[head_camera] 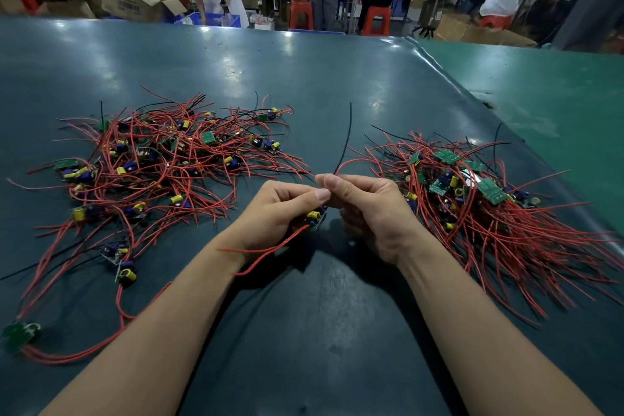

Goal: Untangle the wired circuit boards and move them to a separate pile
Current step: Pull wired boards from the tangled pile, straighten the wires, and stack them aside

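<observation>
I hold one small circuit board [316, 215], green with a yellow capacitor, above the worktop; its red wires trail toward me and a black wire [347, 135] rises away. To my left the tangled pile [162, 159] sprawls loosely. To my right the sorted pile [479, 192] lies with wires seemingly combed one way.

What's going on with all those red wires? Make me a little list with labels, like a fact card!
left hand: holds one small circuit board with a yellow part on it
right hand: pinches that board's wires, a black wire rising from the fingers
left pile: messy tangle of boards and red wires
right pile: boards bunched together, wires fanning out toward the person
table: dark green mat
background: people at benches, red stools
</observation>
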Motion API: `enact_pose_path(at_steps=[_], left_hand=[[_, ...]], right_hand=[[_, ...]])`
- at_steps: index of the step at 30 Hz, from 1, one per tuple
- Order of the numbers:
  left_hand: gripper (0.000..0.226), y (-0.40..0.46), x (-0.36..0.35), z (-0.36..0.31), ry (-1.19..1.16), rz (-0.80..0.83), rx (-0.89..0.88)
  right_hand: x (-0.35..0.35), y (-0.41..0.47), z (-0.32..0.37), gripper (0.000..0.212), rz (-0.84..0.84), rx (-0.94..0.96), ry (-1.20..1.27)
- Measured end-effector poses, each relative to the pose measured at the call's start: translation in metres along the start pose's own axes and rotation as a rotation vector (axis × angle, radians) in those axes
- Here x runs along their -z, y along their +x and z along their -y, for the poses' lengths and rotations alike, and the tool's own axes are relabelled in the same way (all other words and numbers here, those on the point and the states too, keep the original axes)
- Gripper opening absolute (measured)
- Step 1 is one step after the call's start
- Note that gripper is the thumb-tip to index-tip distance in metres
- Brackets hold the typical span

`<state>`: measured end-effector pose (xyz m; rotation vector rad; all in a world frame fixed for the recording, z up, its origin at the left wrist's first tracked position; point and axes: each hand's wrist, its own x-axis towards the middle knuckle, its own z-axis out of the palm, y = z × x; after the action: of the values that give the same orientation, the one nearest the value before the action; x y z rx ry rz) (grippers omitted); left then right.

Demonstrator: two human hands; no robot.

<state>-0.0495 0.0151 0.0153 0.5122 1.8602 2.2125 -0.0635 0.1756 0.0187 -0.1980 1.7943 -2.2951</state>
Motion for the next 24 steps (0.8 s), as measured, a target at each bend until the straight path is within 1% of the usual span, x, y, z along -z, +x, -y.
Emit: enact_pose_path(at_steps=[1, 3, 5, 6, 8, 10, 11, 14, 15, 17, 19, 22, 24], left_hand=[[0.026, 0.0, -0.001, -0.002, -0.004, 0.01, 0.01], [0.024, -0.001, -0.002, -0.003, 0.014, -0.041, 0.033], [0.023, -0.001, -0.003, -0.004, 0.03, -0.093, 0.047], [0.023, -0.001, -0.002, -0.005, 0.039, -0.1, 0.052], [0.021, -0.001, -0.001, -0.006, 0.078, -0.091, 0.055], [0.018, -0.001, -0.001, -0.008, 0.118, -0.071, 0.059], [0.021, -0.001, -0.001, -0.008, 0.123, -0.065, 0.065], [0.024, -0.001, -0.002, -0.009, 0.108, -0.04, 0.078], [0.024, -0.001, -0.002, -0.009, 0.108, -0.029, 0.077], [0.024, -0.001, 0.0, -0.009, 0.11, -0.026, 0.072], [0.023, -0.002, 0.001, -0.007, 0.114, -0.026, 0.062], [0.024, -0.002, 0.002, -0.006, 0.131, -0.012, 0.048], [0.023, -0.001, 0.004, -0.006, 0.15, 0.001, 0.041]], right_hand=[[0.0, 0.0, 0.0, 0.034, -0.016, 0.019, -0.019], [0.0, 0.002, 0.0, 0.029, -0.089, 0.082, -0.039], [0.0, 0.004, -0.001, 0.015, -0.179, 0.148, -0.028], [0.0, 0.006, -0.001, 0.015, -0.23, 0.18, -0.017], [0.004, 0.011, 0.0, 0.023, -0.333, 0.246, -0.002], [0.006, 0.014, 0.002, 0.023, -0.416, 0.3, 0.014], [0.006, 0.015, 0.002, 0.022, -0.442, 0.321, 0.018], [0.006, 0.015, 0.001, 0.026, -0.439, 0.32, 0.017], [0.007, 0.016, 0.001, 0.03, -0.409, 0.283, 0.034], [0.007, 0.017, 0.003, 0.037, -0.342, 0.146, 0.114], [0.006, 0.018, 0.004, 0.038, -0.312, 0.068, 0.166], [0.006, 0.018, 0.001, 0.037, -0.342, 0.144, 0.1], [0.009, 0.018, -0.001, 0.03, -0.359, 0.199, 0.025]])
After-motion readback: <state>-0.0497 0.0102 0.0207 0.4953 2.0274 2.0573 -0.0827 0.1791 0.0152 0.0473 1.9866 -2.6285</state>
